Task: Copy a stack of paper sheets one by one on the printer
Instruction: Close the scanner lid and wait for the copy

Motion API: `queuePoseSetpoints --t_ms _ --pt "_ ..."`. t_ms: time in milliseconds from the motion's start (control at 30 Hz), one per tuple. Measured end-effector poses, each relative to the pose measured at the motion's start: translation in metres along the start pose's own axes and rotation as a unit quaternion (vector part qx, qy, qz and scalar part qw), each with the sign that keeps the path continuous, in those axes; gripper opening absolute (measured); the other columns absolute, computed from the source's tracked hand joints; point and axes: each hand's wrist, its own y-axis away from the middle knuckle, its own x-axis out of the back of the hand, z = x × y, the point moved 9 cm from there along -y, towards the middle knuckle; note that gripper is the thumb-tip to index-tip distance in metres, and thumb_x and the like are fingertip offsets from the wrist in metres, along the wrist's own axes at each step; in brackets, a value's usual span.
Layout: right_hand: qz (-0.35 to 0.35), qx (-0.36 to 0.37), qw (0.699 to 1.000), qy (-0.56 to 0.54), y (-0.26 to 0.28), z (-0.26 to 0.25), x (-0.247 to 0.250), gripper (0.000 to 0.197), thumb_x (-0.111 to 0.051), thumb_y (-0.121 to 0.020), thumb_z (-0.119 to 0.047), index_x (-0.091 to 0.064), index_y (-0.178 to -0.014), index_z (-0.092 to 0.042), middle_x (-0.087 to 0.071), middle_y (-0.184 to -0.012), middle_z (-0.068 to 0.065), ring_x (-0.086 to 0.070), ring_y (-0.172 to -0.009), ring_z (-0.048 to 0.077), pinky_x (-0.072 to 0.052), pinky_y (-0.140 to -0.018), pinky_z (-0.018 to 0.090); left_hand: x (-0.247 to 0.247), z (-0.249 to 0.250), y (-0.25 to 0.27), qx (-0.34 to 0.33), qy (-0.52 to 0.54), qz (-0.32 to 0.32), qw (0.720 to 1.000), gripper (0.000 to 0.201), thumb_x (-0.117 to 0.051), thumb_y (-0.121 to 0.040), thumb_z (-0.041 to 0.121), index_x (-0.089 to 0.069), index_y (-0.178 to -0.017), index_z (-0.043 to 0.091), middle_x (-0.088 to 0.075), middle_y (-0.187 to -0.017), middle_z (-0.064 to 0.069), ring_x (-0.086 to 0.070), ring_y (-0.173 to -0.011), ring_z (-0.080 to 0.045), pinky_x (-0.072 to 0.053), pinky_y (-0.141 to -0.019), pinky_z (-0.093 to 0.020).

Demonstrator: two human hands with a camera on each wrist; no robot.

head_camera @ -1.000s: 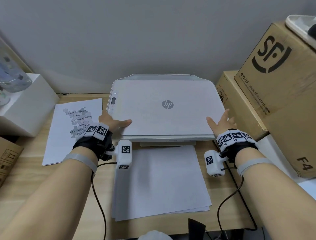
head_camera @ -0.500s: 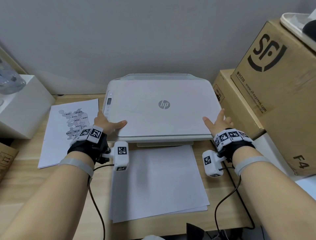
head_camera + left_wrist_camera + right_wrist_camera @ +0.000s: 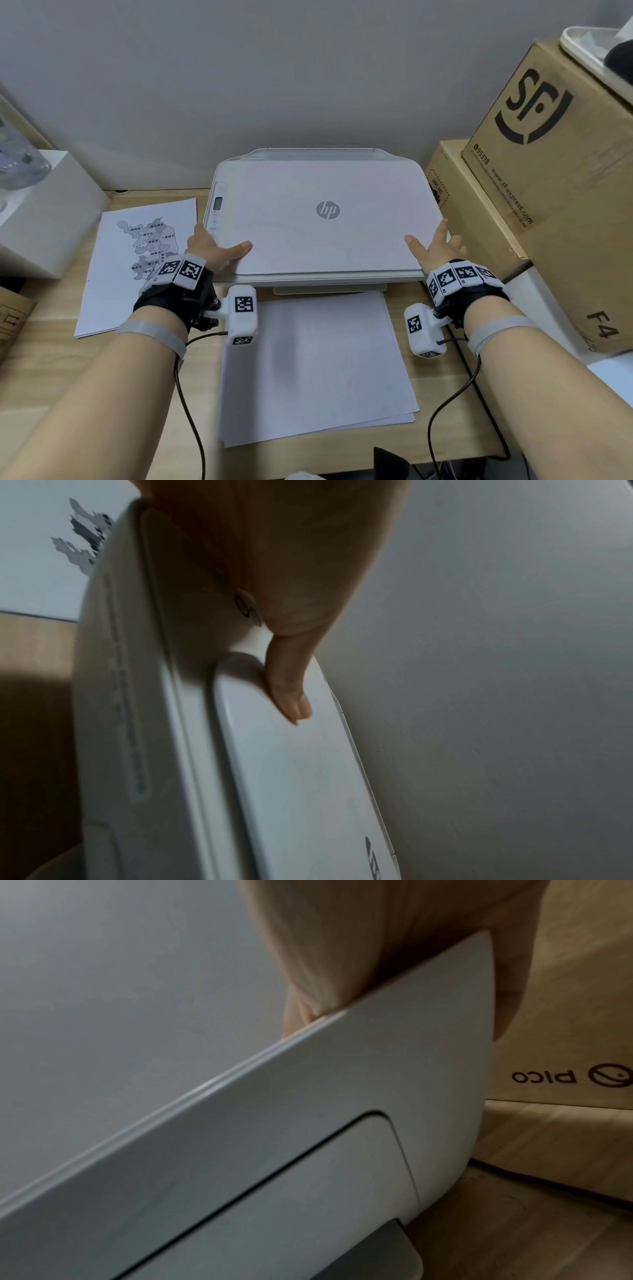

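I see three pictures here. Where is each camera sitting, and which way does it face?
Head: worn on the person's head, facing forward and down at the printer, the blank sheets and the map sheet; both forearms and hands show.
Left wrist: on the left wrist, looking along the left hand, whose thumb lies on the lid's corner.
Right wrist: on the right wrist, looking along the right hand at the printer's front right corner and a cardboard box.
All three share the printer.
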Motion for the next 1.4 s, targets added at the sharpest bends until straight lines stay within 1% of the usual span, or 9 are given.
queuePoseSetpoints --t_ms 167,400,633,867,1167,1400 --pt "0.000 0.004 1.000 0.000 -0.0005 0.0006 -0.0007 0.085 -0.033 -0.090 -0.063 0.007 -0.150 -0.017 -0.012 -0.151 0.020 -0.015 -0.139 0.034 -0.023 -0.108 0.049 0.0002 0.0012 0.0013 -0.004 -0.002 0.002 1.000 0.094 -0.080 -0.071 0.039 -0.027 -0.140 0.004 -0.041 -0.141 -0.018 -0.041 -0.128 -0.036 -0.035 -0.107 -0.047" --pt "0.017 0.008 1.000 0.003 -0.0015 0.0014 -0.0016 0.085 -0.032 -0.090 -0.063 0.005 -0.151 -0.016 -0.018 -0.148 0.021 -0.020 -0.136 0.034 -0.028 -0.105 0.048 0.0003 0.0001 0.0021 -0.010 -0.011 0.002 1.000 0.093 -0.080 -0.071 0.041 -0.028 -0.140 0.004 -0.042 -0.140 -0.018 -0.042 -0.127 -0.037 -0.036 -0.106 -0.048" --pt "0.023 0.013 1.000 -0.005 -0.0003 0.0030 -0.0029 0.085 -0.033 -0.090 -0.063 0.005 -0.151 -0.017 -0.018 -0.148 0.021 -0.021 -0.135 0.034 -0.028 -0.104 0.048 0.0006 -0.0004 0.0046 -0.016 -0.020 0.007 1.000 0.092 -0.079 -0.071 0.042 -0.029 -0.139 0.005 -0.043 -0.138 -0.018 -0.043 -0.126 -0.037 -0.038 -0.104 -0.048" --pt "0.028 0.014 0.999 -0.006 -0.0008 0.0038 -0.0025 0.085 -0.033 -0.090 -0.062 0.004 -0.151 -0.016 -0.019 -0.147 0.021 -0.021 -0.135 0.034 -0.028 -0.104 0.047 -0.0002 -0.0042 0.0015 -0.006 -0.024 0.003 1.000 0.096 -0.080 -0.068 0.047 -0.028 -0.138 0.006 -0.043 -0.138 -0.017 -0.044 -0.125 -0.038 -0.037 -0.104 -0.051" --pt "0.025 0.011 1.000 -0.005 -0.0025 0.0038 -0.0033 0.085 -0.033 -0.090 -0.063 0.005 -0.151 -0.017 -0.018 -0.148 0.021 -0.020 -0.136 0.034 -0.029 -0.104 0.048 -0.0010 -0.0046 -0.0019 -0.008 -0.029 0.001 1.000 0.096 -0.079 -0.069 0.047 -0.027 -0.139 0.006 -0.043 -0.138 -0.017 -0.044 -0.125 -0.038 -0.037 -0.105 -0.051" --pt "0.030 0.011 0.999 -0.003 -0.0011 0.0028 -0.0019 0.085 -0.033 -0.090 -0.062 0.005 -0.151 -0.017 -0.020 -0.147 0.021 -0.022 -0.134 0.034 -0.028 -0.104 0.047 -0.0016 -0.0056 -0.0046 -0.009 -0.027 0.003 1.000 0.097 -0.079 -0.069 0.048 -0.027 -0.140 0.006 -0.042 -0.139 -0.017 -0.043 -0.126 -0.037 -0.036 -0.105 -0.051"
